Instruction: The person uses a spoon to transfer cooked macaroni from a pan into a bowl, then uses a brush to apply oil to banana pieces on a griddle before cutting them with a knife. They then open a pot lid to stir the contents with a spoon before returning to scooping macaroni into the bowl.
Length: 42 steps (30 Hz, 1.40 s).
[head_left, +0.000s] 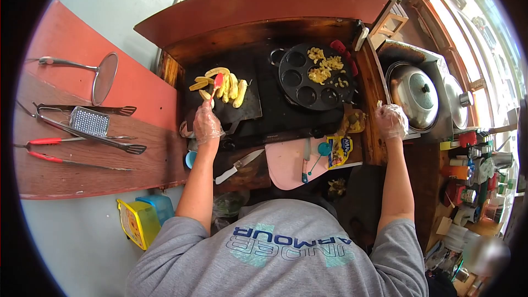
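Note:
My left hand (207, 125), in a clear plastic glove, is closed round the handle of a red-headed basting brush (219, 81). The brush head lies over several peeled bananas (234, 89) on a dark flat griddle (250, 107). In a similar glove, my right hand (391, 120) is at the wooden side panel (374, 85), beside a lidded metal pot (413, 96). Its fingers look curled; what they hold, if anything, I cannot make out. Between my hands sits a round black pan (300, 63) with hollows, yellowish pieces of food (324, 67) scattered over its right side.
A pink cutting board (280, 162) bears a knife (306, 162) and a yellow packet (340, 151). A white-handled knife (239, 166) lies left of it. A grater (89, 121), tongs and a strainer (104, 78) occupy the left board. Bottles and jars crowd the right shelf.

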Tool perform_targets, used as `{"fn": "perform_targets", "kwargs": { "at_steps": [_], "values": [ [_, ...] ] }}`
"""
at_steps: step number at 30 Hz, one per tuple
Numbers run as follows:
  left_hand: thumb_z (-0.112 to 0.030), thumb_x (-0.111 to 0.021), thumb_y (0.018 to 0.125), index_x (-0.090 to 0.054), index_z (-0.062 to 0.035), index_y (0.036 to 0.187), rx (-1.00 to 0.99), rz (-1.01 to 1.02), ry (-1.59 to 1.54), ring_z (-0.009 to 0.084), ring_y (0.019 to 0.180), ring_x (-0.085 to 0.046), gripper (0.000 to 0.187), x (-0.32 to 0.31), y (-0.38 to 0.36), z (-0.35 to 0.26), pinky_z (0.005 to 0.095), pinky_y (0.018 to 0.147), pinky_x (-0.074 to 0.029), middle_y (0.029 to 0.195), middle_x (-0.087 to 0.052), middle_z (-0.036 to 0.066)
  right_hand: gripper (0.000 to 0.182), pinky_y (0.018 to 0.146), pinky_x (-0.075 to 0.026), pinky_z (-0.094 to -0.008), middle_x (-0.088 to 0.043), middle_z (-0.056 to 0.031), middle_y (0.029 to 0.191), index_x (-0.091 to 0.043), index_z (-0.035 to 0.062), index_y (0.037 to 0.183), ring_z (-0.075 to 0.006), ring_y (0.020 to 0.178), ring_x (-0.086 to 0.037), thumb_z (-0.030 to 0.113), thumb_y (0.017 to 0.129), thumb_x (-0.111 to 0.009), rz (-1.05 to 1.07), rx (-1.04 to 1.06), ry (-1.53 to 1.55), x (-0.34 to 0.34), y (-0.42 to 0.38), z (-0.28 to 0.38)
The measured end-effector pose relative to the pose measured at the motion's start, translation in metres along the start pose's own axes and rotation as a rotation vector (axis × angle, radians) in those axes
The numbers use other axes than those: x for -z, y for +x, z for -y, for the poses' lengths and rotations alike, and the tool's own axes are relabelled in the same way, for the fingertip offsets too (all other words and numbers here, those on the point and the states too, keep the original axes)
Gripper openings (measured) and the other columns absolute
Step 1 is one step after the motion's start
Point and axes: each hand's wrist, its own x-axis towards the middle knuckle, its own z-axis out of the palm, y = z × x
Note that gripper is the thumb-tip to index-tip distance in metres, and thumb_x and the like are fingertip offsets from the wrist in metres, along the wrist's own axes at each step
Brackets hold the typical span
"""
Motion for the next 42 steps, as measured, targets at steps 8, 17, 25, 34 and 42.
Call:
{"fn": "perform_targets", "kwargs": {
  "at_steps": [8, 17, 25, 34, 42],
  "values": [
    [-0.006, -0.054, 0.099, -0.062, -0.0046, 0.119, 0.067, 0.064, -0.045, 0.0437, 0.095, -0.069, 0.022, -0.003, -0.019, -0.004, 0.0525, 0.081, -0.056, 0.104, -0.069, 0.022, 0.036, 0.069, -0.056, -0.0503, -0.070, -0.0189, 0.077, -0.072, 0.0057, 0.074, -0.0386, 0.074, -0.069, 0.032, 0.094, -0.059, -0.007, 0.017, 0.031, 0.004, -0.001, 0.003],
    [-0.003, -0.054, 0.097, -0.062, -0.0011, 0.119, 0.022, 0.026, -0.115, 0.0420, 0.092, -0.070, 0.024, -0.013, -0.022, -0.014, 0.0502, 0.078, -0.058, 0.101, -0.069, 0.022, 0.032, 0.073, -0.056, -0.0484, -0.071, -0.0149, 0.080, -0.073, 0.0093, 0.076, -0.0350, 0.078, -0.069, 0.034, 0.093, -0.061, 0.043, -0.035, 0.012, 0.001, -0.001, 0.002],
    [-0.007, -0.057, 0.099, -0.062, -0.0054, 0.121, -0.048, 0.121, -0.007, 0.0420, 0.094, -0.070, 0.023, -0.006, -0.021, -0.014, 0.0512, 0.080, -0.057, 0.102, -0.070, 0.021, 0.035, 0.073, -0.056, -0.0487, -0.071, -0.0150, 0.080, -0.072, 0.0082, 0.075, -0.0355, 0.078, -0.069, 0.035, 0.093, -0.060, 0.019, -0.023, 0.009, -0.002, -0.002, 0.001],
    [-0.010, -0.056, 0.100, -0.063, -0.0065, 0.117, -0.051, 0.197, -0.030, 0.0422, 0.093, -0.069, 0.018, -0.002, -0.016, -0.015, 0.0515, 0.078, -0.057, 0.101, -0.070, 0.019, 0.034, 0.073, -0.056, -0.0489, -0.072, -0.0148, 0.081, -0.073, 0.0085, 0.077, -0.0352, 0.078, -0.069, 0.035, 0.093, -0.060, 0.029, 0.003, -0.030, -0.001, -0.002, 0.000],
    [-0.009, -0.056, 0.097, -0.066, -0.0073, 0.112, -0.125, 0.116, -0.028, 0.0409, 0.090, -0.069, 0.018, -0.001, -0.025, -0.009, 0.0510, 0.076, -0.057, 0.094, -0.070, 0.019, 0.032, 0.071, -0.056, -0.0487, -0.071, -0.0145, 0.079, -0.073, 0.0092, 0.076, -0.0348, 0.076, -0.069, 0.034, 0.092, -0.061, -0.015, 0.021, -0.017, -0.001, 0.000, 0.000]
  ]
}}
